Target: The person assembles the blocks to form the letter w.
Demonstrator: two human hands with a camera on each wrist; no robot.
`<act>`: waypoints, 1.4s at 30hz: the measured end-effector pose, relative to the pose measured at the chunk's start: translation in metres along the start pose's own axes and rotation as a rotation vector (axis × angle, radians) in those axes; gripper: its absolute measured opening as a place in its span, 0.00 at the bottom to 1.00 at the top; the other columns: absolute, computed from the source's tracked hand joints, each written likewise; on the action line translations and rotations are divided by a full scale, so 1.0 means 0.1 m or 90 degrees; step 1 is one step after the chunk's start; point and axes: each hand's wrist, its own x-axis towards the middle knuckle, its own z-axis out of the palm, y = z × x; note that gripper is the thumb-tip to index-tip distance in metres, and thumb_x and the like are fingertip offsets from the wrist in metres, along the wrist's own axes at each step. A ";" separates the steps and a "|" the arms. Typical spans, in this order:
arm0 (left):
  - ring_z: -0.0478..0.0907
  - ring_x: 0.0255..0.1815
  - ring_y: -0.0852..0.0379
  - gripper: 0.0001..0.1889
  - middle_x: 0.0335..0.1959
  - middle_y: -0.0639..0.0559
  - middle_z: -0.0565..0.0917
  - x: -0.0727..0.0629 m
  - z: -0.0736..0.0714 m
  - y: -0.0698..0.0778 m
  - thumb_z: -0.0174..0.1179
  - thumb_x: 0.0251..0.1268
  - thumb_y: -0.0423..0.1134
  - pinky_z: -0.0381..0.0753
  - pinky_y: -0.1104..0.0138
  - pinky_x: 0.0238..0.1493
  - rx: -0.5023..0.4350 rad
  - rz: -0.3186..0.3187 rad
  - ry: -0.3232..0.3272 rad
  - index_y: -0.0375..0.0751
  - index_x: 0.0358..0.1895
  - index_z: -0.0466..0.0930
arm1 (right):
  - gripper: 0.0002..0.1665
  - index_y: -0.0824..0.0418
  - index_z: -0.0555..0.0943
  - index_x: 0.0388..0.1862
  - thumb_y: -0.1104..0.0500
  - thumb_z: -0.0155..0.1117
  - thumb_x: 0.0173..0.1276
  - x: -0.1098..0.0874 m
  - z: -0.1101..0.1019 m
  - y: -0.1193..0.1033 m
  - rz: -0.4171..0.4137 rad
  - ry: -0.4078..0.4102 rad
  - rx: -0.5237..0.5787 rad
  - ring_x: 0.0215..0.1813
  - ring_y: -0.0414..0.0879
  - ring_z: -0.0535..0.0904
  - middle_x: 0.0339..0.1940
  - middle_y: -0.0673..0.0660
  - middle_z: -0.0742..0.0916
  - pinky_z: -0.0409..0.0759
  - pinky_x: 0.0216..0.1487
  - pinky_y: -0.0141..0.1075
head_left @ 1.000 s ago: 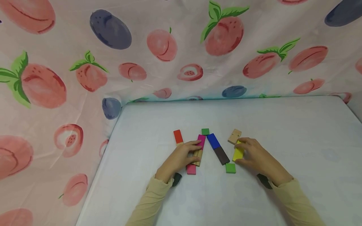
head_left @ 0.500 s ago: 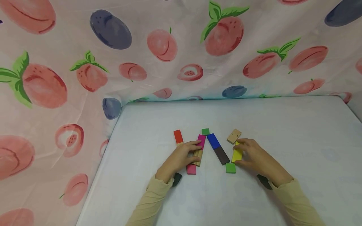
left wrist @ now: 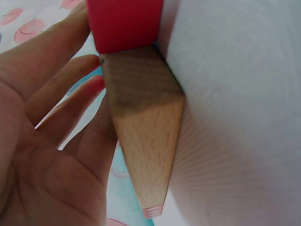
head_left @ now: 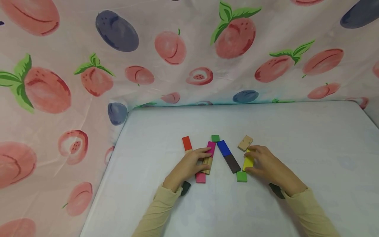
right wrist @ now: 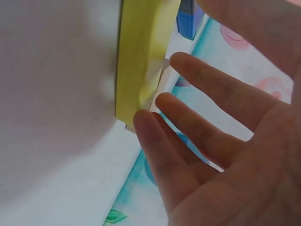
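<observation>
My left hand (head_left: 188, 166) lies over the left group of blocks, its fingers reaching to the magenta block (head_left: 211, 148) and its thumb at a plain wooden block (head_left: 207, 164). In the left wrist view its fingers are loosely extended beside a wooden block (left wrist: 148, 141) and a red-pink block (left wrist: 126, 23). My right hand (head_left: 267, 164) holds the yellow block (head_left: 248, 161) by its ends between fingers and thumb. In the right wrist view, fingertips meet one end of it. A green block (head_left: 241, 176) is just below it; a wooden block (head_left: 245, 143) is above.
Blue (head_left: 223, 148) and dark brown (head_left: 232, 163) blocks lie end to end between the hands. Another green block (head_left: 215, 138) tops the middle. A red block (head_left: 187, 143) is at left, a pink block (head_left: 200, 178) below. A fruit-print curtain (head_left: 189, 42) backs the white table (head_left: 319, 148).
The yellow block has shifted slightly left and down, to the green block, with my right hand. The wooden block above it shifted slightly left. My left hand has stayed in place.
</observation>
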 end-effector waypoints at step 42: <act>0.66 0.74 0.50 0.27 0.72 0.50 0.71 0.00 -0.01 0.01 0.70 0.61 0.38 0.72 0.60 0.69 -0.010 -0.003 -0.005 0.42 0.65 0.78 | 0.28 0.73 0.77 0.59 0.60 0.71 0.64 0.41 -0.07 0.05 0.007 0.063 -0.030 0.64 0.68 0.68 0.62 0.73 0.75 0.72 0.65 0.61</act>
